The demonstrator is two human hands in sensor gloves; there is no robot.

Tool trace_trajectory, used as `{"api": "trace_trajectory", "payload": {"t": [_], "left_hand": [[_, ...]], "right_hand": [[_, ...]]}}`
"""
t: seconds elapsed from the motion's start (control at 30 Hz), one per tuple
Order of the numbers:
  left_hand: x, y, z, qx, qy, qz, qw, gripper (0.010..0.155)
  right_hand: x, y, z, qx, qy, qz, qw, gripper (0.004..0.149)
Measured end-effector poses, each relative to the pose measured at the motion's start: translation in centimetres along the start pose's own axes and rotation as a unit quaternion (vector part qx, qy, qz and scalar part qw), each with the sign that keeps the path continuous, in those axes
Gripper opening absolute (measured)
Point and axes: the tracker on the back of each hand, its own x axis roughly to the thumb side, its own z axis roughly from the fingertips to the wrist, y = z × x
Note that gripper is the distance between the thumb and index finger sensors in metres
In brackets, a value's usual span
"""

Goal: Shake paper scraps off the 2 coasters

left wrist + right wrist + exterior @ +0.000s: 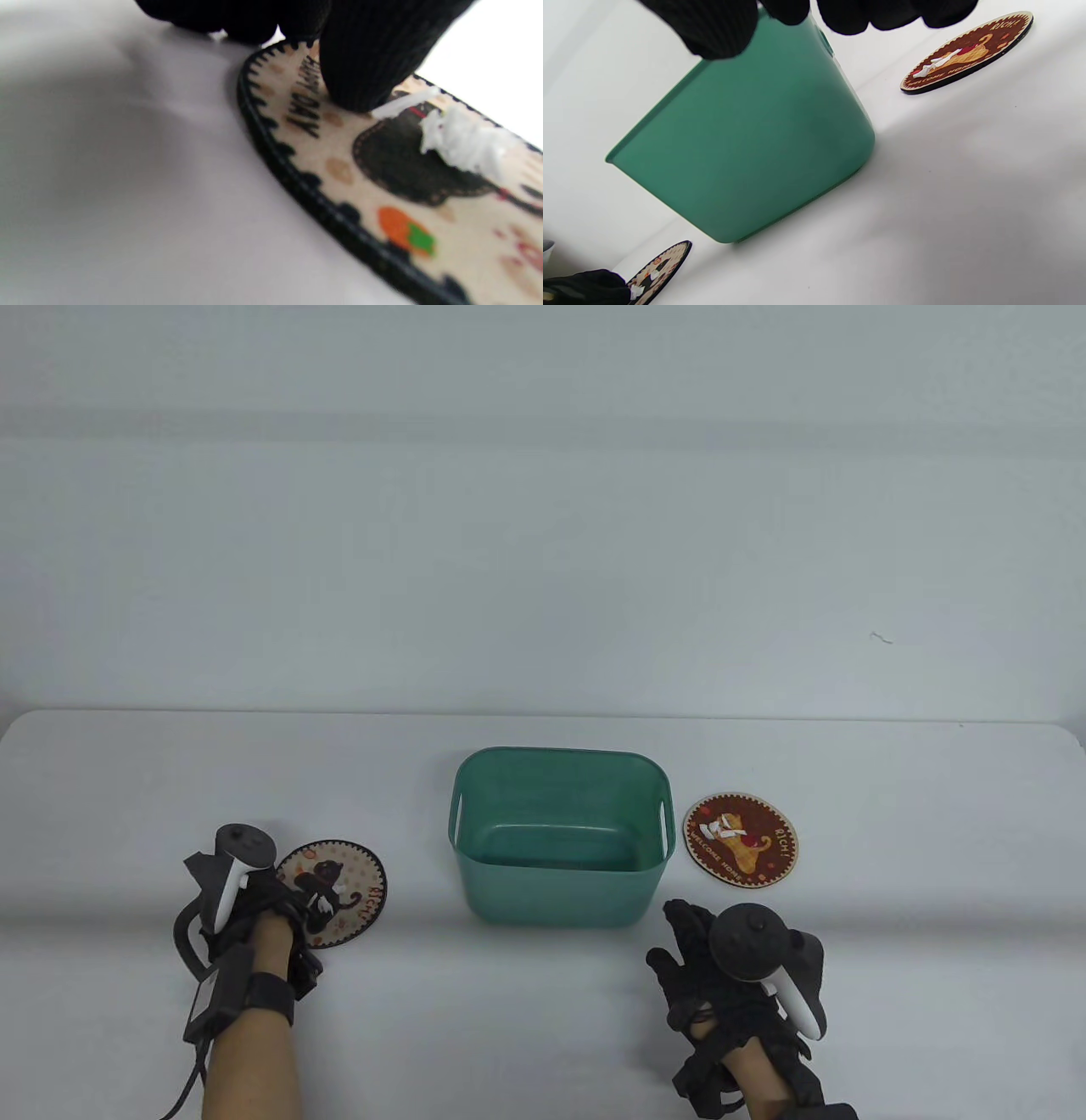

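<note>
Spanning the lower half of the table view, the white worktop [543, 1018] meets a plain pale wall behind it. A green plastic bin [560, 840] with slot handles stands at centre. 2 round coasters lie flat, 1 on each side of the bin.

The cream coaster [344, 891] with a black cat is left of the bin; white paper scraps [464, 142] sit on its face. The left hand [254, 912] lies over its near-left edge. In the left wrist view 1 gloved fingertip [360, 72] presses on the top face near the rim (whether other fingers curl under the edge I cannot tell).

The brown coaster [741, 839] lies just right of the bin, carrying its own white scraps [935, 65]. The right hand [721, 976] hovers nearer the front edge, apart from it, fingers spread and holding nothing.
</note>
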Motion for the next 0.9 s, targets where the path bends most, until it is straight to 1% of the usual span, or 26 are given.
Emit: {"api": "trace_trajectory", "payload": {"t": [0.07,0.13,0.17,0.2,0.23,0.33,0.37,0.47,0.6,0.67,0.7,0.8,0.87,0.9], "left_hand": [[0.1,0.2,-0.1,0.01,-0.004,-0.008,1.0,0.071],[0.0,0.3,-0.2,0.008,-0.003,0.009,1.0,0.073],[-0.2,0.3,-0.3,0.008,-0.004,0.02,1.0,0.077],[-0.4,0.3,-0.3,0.006,-0.007,0.03,0.999,0.075],[-0.4,0.3,-0.3,0.004,-0.008,0.037,0.999,0.069],[-0.9,0.4,-0.2,-0.001,-0.009,0.049,0.999,0.044],[-1.1,0.4,0.0,-0.001,-0.012,0.062,0.998,0.042],[-1.6,0.5,0.3,-0.019,-0.012,0.093,0.995,0.041],[-2.6,0.9,1.2,-0.037,-0.017,0.172,0.984,0.041],[-3.2,1.0,1.8,-0.044,-0.027,0.224,0.973,0.042],[-3.5,0.9,2.3,-0.046,-0.026,0.26,0.964,0.043],[-4.2,0.8,3.4,-0.051,-0.03,0.328,0.943,0.044],[-4.7,0.6,4.7,-0.039,-0.033,0.389,0.92,0.044],[-4.7,0.6,5.1,-0.035,-0.034,0.407,0.912,0.044]], "right_hand": [[-0.1,-0.2,0.0,-0.003,0.002,-0.002,1.0,0.064],[-0.4,-0.4,0.0,-0.008,0.005,-0.005,1.0,0.064],[-0.5,-0.6,0.0,-0.01,0.006,-0.006,1.0,0.064],[-0.6,-0.7,0.0,-0.013,0.008,-0.008,1.0,0.064],[-0.6,-0.7,0.0,-0.014,0.008,-0.009,1.0,0.064],[-0.7,-1.0,0.0,-0.017,0.01,-0.01,1.0,0.064],[-0.7,-1.0,0.0,-0.018,0.01,-0.011,1.0,0.064],[-0.7,-1.1,0.0,-0.018,0.009,-0.013,1.0,0.064],[-0.7,-1.0,0.0,-0.016,0.009,-0.015,1.0,0.064],[-0.7,-1.0,0.0,-0.015,0.007,-0.017,1.0,0.064],[-0.6,-1.0,0.0,-0.013,0.005,-0.018,1.0,0.064],[-0.5,-0.7,0.0,-0.006,0.001,-0.02,1.0,0.064],[-0.4,-0.4,-0.1,0.0,-0.001,-0.021,1.0,0.064],[-0.4,-0.4,-0.1,0.001,-0.002,-0.021,1.0,0.064]]}}
